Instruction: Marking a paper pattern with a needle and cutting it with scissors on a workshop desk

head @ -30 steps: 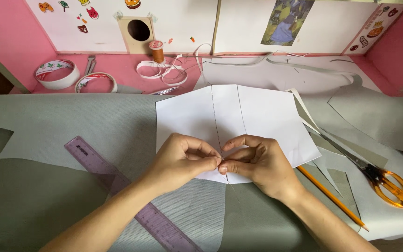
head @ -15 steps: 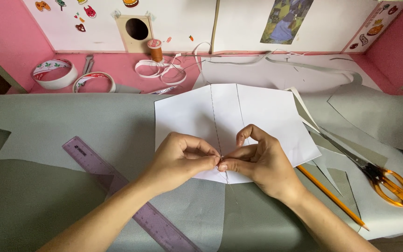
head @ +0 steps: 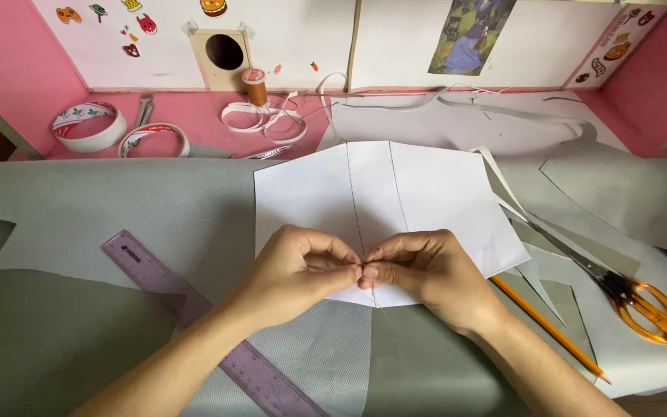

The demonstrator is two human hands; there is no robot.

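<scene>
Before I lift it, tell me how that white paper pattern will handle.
The paper pattern looks thin and creased, so it would likely flop. It seems light and may slide over the grey fabric. Both hands pinch its lower edge.

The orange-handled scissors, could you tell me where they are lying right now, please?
In the head view, the orange-handled scissors lie on grey fabric at the right, beyond the right hand, just right of the yellow pencil.

Small colourful animal stickers (head: 137, 23) dot the white back panel (top left), food stickers (head: 619, 46) top right.

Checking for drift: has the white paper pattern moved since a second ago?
No. The white paper pattern sits the same against the purple ruler and the scissors.
</scene>
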